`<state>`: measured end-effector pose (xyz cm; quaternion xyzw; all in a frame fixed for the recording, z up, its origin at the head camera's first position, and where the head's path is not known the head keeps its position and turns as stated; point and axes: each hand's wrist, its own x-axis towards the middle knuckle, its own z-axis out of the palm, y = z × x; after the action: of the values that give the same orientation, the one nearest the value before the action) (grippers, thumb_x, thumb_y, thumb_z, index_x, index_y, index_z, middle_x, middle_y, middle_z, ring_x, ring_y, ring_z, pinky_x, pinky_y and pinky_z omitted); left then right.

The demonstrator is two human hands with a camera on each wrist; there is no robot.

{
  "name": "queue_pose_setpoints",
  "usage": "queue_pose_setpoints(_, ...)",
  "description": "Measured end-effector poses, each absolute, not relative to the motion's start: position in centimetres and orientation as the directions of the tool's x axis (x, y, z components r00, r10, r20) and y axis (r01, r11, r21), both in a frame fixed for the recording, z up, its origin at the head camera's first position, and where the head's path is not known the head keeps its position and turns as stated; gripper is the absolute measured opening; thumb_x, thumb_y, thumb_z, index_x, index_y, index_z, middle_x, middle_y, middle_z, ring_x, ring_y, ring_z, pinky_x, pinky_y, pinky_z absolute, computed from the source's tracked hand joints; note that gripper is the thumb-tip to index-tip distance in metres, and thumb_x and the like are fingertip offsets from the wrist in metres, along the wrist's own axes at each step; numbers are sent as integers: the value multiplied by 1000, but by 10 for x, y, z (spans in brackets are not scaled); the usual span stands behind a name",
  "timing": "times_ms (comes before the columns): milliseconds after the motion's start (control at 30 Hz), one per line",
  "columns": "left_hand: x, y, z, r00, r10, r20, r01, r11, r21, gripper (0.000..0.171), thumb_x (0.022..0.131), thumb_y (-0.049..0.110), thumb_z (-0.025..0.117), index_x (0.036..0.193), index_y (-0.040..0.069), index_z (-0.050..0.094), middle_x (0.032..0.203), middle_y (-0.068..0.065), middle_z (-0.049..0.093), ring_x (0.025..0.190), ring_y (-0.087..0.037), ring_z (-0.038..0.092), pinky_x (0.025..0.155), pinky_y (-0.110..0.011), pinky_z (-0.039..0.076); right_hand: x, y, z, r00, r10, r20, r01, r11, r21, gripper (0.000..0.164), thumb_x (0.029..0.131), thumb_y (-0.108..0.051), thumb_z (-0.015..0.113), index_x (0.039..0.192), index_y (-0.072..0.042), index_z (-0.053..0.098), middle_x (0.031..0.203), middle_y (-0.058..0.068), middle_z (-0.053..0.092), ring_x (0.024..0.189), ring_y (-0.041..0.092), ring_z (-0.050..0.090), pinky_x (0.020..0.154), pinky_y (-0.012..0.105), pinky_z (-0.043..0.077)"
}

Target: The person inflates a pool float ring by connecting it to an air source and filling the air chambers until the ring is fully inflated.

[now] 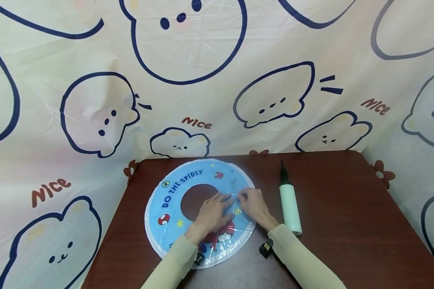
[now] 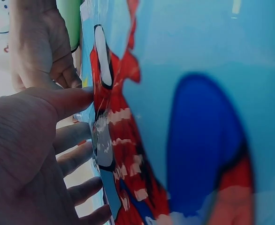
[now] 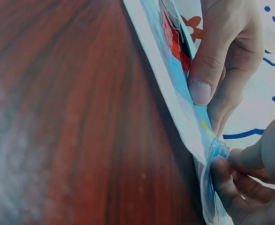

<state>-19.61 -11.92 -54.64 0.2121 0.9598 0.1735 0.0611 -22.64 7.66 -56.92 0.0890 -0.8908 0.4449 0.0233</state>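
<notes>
Across the tabletop point(image 1: 347, 208) lies a swim ring point(image 1: 166, 210).
Right fingers point(image 3: 226, 180) pinch its clear valve point(image 3: 217, 149); left fingers point(image 2: 74, 138), loosely spread, should steady the swim ring.

Blue printed swim ring point(image 1: 220, 182), lying on table point(image 1: 347, 216)

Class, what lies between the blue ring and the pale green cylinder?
Head view: brown tabletop, crossed lower down by the right wrist and sleeve.
</notes>
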Motion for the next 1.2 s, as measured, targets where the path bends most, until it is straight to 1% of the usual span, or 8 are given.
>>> queue_pose_setpoints(200, -196, -119, -545, -902, 426, -66, 378, 855, 355, 60, 101, 45, 71, 155, 25, 57, 167, 3, 47, 162, -32, 30, 127, -62, 31, -227, 77, -571, -986, -119, 119, -166, 583, -796, 15, 102, -12, 72, 112, -3, 79, 110, 15, 78, 86, 21, 75, 77, 37, 67)
queue_pose_setpoints(267, -196, -120, -544, -900, 432, -65, 384, 854, 351, 60, 101, 45, 71, 155, 23, 58, 166, 2, 48, 162, -33, 31, 126, -63, 32, -228, 76, -573, -988, -112, 110, -154, 579, -800, 15, 102, -11, 72, 111, -3, 79, 109, 15, 78, 86, 21, 74, 77, 37, 66)
queue_pose_setpoints(433, -196, -120, -541, -895, 441, -64, 395, 851, 346, 59, 101, 44, 71, 154, 22, 58, 166, 1, 49, 161, -34, 32, 125, -64, 34, -229, 77, -575, -990, -103, 91, -134, 560, -818, 13, 102, -10, 71, 109, -3, 79, 105, 14, 77, 82, 19, 72, 71, 35, 64)
queue_pose_setpoints(533, -196, -120, -541, -894, 443, -62, 398, 851, 343, 60, 101, 45, 71, 155, 22, 57, 166, 2, 48, 161, -33, 32, 126, -62, 34, -231, 79, -574, -991, -86, 107, -137, 551, -823, 11, 101, -8, 71, 104, -3, 79, 99, 14, 77, 77, 18, 70, 68, 34, 63)
queue_pose_setpoints(633, -196, -120, -540, -893, 445, -62, 400, 852, 338, 60, 101, 45, 71, 155, 22, 57, 166, 1, 48, 161, -33, 32, 126, -62, 34, -233, 82, -572, -990, -80, 114, -140, 551, -823, 10, 101, -8, 71, 102, -4, 80, 95, 12, 77, 75, 18, 69, 67, 33, 61)
queue_pose_setpoints(833, -196, -119, -539, -892, 447, -69, 402, 853, 333, 60, 102, 45, 71, 155, 21, 57, 166, 0, 48, 161, -33, 32, 125, -62, 35, -235, 85, -571, -990, -97, 100, -137, 552, -823, 9, 101, -8, 71, 101, -5, 80, 91, 9, 77, 73, 15, 67, 65, 31, 58)
queue_pose_setpoints(1200, -197, -119, -541, -892, 447, -68, 404, 856, 322, 59, 102, 45, 70, 154, 20, 58, 166, -1, 48, 161, -34, 33, 125, -63, 34, -233, 87, -562, -993, -103, 59, -110, 614, -781, 16, 104, -12, 68, 111, -3, 79, 101, 12, 76, 79, 17, 69, 70, 32, 61)
